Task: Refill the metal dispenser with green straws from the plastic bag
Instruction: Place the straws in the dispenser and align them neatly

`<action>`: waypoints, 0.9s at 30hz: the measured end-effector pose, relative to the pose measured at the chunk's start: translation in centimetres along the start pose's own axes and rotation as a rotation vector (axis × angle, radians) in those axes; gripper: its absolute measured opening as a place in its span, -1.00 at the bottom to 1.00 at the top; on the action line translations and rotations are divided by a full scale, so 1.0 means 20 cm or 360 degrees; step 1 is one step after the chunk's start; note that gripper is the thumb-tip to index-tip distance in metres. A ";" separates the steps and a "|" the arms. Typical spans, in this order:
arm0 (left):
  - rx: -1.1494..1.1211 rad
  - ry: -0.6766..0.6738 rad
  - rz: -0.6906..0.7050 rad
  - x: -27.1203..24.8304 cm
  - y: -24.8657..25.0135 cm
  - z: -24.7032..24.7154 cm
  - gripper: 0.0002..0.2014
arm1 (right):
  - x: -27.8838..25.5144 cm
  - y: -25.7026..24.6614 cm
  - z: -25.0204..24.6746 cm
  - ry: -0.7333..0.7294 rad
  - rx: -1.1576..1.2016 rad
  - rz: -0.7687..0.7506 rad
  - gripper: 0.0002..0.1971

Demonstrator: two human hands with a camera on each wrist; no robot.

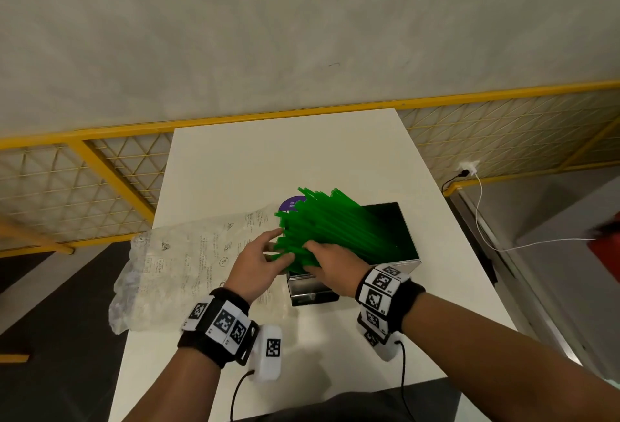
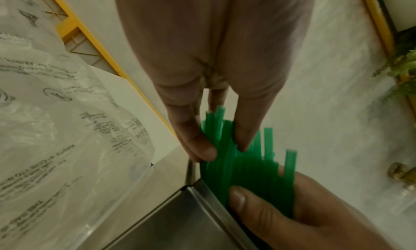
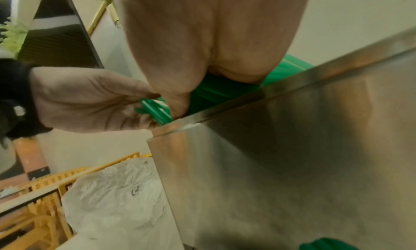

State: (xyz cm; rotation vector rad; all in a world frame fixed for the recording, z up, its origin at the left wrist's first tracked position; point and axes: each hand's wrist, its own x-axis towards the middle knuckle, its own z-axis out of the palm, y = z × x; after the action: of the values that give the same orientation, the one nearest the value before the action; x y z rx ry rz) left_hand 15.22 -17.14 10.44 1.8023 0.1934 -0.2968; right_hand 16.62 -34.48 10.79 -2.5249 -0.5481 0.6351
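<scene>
The green straws (image 1: 322,223) stand as a thick bundle in the open-topped metal dispenser (image 1: 396,264) and lean out over its left rim. My right hand (image 1: 315,254) grips the bundle low down, with the thumb curled over the straws (image 2: 252,173) just above the dispenser's corner (image 2: 180,218). My left hand (image 1: 283,243) holds the straws' upper ends between thumb and fingers (image 2: 198,147). In the right wrist view the left hand (image 3: 90,100) meets the straws (image 3: 216,90) above the steel wall (image 3: 270,165). The clear printed plastic bag (image 1: 188,264) lies flat to the left.
The white table (image 1: 285,160) is narrow, and the bag hangs over its left edge. A purple round sticker (image 1: 290,203) shows behind the straws. Yellow mesh railing (image 1: 110,173) runs behind. A white cable (image 1: 483,220) and a red object (image 1: 605,247) are off to the right.
</scene>
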 end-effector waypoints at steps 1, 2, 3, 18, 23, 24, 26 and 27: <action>-0.0004 -0.0011 0.0010 0.00 0.00 -0.01 -0.53 | 0.00 0.00 -0.01 -0.0004 -0.0038 -0.0025 -0.68; -0.0015 -0.0013 0.0032 0.00 -0.01 -0.01 -0.57 | -0.01 -0.01 -0.02 0.0003 -0.0070 -0.0044 -0.69; -0.0026 -0.0005 0.0057 0.00 -0.01 -0.01 -0.62 | -0.01 -0.01 -0.03 0.0016 -0.0103 -0.0067 -0.70; -0.0068 0.0220 0.0101 0.00 -0.09 0.04 -0.68 | 0.02 0.01 -0.01 0.0128 -0.0304 -0.0022 -0.62; 0.0111 0.0347 0.0160 -0.03 -0.09 0.06 -0.62 | 0.01 0.06 0.02 0.0133 -0.0095 0.0087 -0.55; 0.0081 0.0351 0.0184 -0.03 -0.10 0.07 -0.73 | 0.01 0.07 0.02 0.0130 0.0006 0.0120 -0.53; 0.0059 0.0345 0.0221 -0.04 -0.10 0.06 -0.77 | -0.01 0.07 0.02 0.0144 0.0165 0.0131 -0.48; 0.0061 0.0338 0.0218 -0.04 -0.11 0.06 -0.74 | -0.03 0.08 0.02 0.0152 0.0196 0.0096 -0.43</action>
State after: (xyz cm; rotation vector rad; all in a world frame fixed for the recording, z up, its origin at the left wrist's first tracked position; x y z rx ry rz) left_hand 13.77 -17.76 8.40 1.8744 0.2130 -0.0114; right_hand 16.36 -35.87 9.88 -2.4486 -0.3880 0.5495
